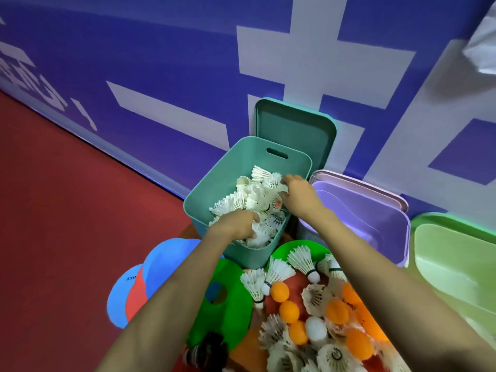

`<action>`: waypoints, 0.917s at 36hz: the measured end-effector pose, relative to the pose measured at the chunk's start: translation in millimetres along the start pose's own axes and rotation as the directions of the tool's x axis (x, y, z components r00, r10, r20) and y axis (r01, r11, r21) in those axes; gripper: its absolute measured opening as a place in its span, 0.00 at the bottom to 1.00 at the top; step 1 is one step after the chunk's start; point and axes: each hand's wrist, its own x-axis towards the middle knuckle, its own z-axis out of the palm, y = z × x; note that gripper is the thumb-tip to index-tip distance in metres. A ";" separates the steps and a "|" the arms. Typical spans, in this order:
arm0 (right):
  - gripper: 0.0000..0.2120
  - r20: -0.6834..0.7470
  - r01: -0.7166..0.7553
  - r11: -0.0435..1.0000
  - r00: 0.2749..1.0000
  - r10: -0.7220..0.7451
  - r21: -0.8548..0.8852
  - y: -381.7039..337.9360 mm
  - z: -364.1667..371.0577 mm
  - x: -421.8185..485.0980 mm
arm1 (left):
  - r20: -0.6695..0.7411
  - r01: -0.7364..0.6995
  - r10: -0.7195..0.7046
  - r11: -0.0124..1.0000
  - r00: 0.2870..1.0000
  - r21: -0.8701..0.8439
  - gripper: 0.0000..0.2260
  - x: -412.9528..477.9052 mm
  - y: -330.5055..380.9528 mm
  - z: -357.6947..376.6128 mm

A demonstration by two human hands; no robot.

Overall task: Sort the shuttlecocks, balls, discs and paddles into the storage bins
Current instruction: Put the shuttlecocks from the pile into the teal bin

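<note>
A heap of white feathered shuttlecocks fills the bottom of a teal bin standing on the floor against a wall. Both of the person's bare arms reach forward into this bin.

The left hand is at the near edge of the heap, knuckles up, with its fingers curled down into the feathers and closed around some of the shuttlecocks. The right hand is over the far right side of the heap, its fingers bent onto the topmost shuttlecocks. Whether it pinches one or only rests on them cannot be told.

The teal lid stands upright behind the bin, leaning on the wall. Just to the right is a purple bin, and beside that, at the right edge, a light green bin.

In front of the teal bin, under the arms, lies a mixed pile. Loose shuttlecocks are tangled with orange balls and a white ball. They sit on and around green discs, one of which has a round hole in its middle. To the left, blue discs overlap a red disc.

The floor is dark red, and the wall is blue with large pale lettering
</note>
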 end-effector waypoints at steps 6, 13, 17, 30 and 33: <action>0.14 -0.179 0.101 0.988 0.981 -0.079 0.118 16.5 -22.7 -76.9 | -0.264 -0.028 0.027 1.000 0.964 0.000 0.16 -44.7 40.5 5.8; 0.12 -0.225 0.075 0.980 0.974 -0.033 0.182 66.7 -17.5 -173.1 | -0.630 -0.247 0.178 0.969 0.756 -0.022 0.12 -92.9 91.7 59.4; 0.11 -0.216 0.012 0.980 0.976 0.032 0.201 91.4 -12.0 -215.5 | -0.552 -0.354 0.242 0.929 0.798 -0.105 0.09 -104.4 107.3 102.5; 0.22 -0.017 -0.030 0.975 0.999 0.034 0.221 115.0 -0.2 -257.3 | -0.233 -0.319 0.255 0.899 0.938 -0.300 0.21 -102.2 155.9 137.4; 0.23 0.031 -0.027 0.988 0.999 0.022 0.154 112.0 5.4 -257.4 | -0.266 -0.295 0.213 0.900 0.940 -0.322 0.21 -97.4 162.7 132.2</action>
